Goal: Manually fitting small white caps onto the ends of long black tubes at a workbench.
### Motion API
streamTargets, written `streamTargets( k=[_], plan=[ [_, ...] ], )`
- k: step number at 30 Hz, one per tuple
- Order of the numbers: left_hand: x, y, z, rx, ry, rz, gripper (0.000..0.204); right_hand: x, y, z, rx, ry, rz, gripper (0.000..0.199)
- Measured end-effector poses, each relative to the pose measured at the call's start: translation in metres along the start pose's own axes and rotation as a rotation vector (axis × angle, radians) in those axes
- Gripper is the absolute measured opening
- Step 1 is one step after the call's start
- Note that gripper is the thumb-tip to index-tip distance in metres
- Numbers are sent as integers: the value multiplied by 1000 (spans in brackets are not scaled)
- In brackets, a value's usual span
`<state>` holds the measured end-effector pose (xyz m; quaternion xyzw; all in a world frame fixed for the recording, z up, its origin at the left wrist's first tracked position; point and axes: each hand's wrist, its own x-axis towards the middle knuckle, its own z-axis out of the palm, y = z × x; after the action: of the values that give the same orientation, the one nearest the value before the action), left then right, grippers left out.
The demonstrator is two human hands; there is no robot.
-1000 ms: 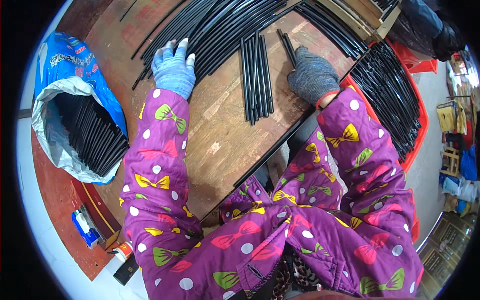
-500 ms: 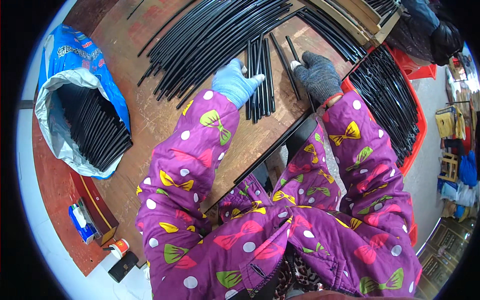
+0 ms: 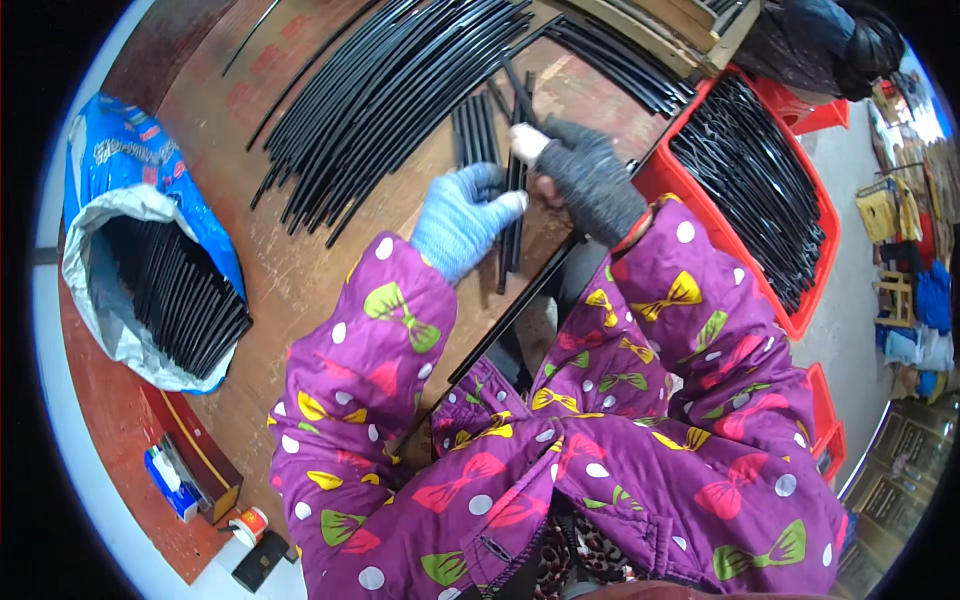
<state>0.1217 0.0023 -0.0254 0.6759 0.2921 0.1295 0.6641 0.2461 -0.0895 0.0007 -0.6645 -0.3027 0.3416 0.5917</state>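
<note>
Rods (image 3: 515, 235), black and slender, are being handled as a small, uneven bunch between two gloved hands over the near part of the brown worktop (image 3: 400, 200). The left hand (image 3: 465, 220), in light blue, is being held part-curled at the bunch, its thumb being laid close against the rods; whether a grip is being taken cannot be told. The right hand (image 3: 588, 178), in dark grey, is being held bent at the right side, its pale thumb tip being set over or just beside the rods; whether any are being clasped is likewise undetermined. Judgement on technique: tidiness is probably being served best by a light hold near mid-length, with crossed rods being straightened and ends being levelled before pressure is being applied. A clear gap from the large pile (image 3: 390, 110), at the upper left, is being advised, lest strays be caught. Parts of the bunch are being covered by both gloves, and its upper left rods are being blurred; no count is being attempted. The pile's far end is being cut off above. Lower layers in the red crate (image 3: 655, 170) and the blue-and-white bag (image 3: 140, 202) are being concealed.
</note>
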Motion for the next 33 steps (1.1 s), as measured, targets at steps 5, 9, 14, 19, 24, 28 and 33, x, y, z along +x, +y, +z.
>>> streamTargets(
  k=[5, 9, 14, 19, 24, 28, 33],
  plan=[
    [-6, 6, 13, -127, -141, -89, 25, 0, 1, -3, -150, -25, 73, 33],
    [-12, 10, 14, -227, -151, -107, 22, 28, -17, -47, -355, 102, -69, 27],
    [-11, -1, 3, -225, -110, -143, 19, 74, -17, -120, -1424, 259, -73, 36],
    [-12, -4, -2, -237, -124, -143, 18, 80, -12, -120, -1546, 221, 94, 35],
    [-13, -8, 0, -239, -137, -123, 17, 78, -14, -118, -1542, 84, 94, 33],
    [-15, -7, 2, -252, -141, -97, 17, 69, -14, -108, -1598, 88, 43, 28],
    [-19, -9, 1, -196, -143, -88, 17, 61, -17, -100, -1622, 59, 29, 29]
  ],
)
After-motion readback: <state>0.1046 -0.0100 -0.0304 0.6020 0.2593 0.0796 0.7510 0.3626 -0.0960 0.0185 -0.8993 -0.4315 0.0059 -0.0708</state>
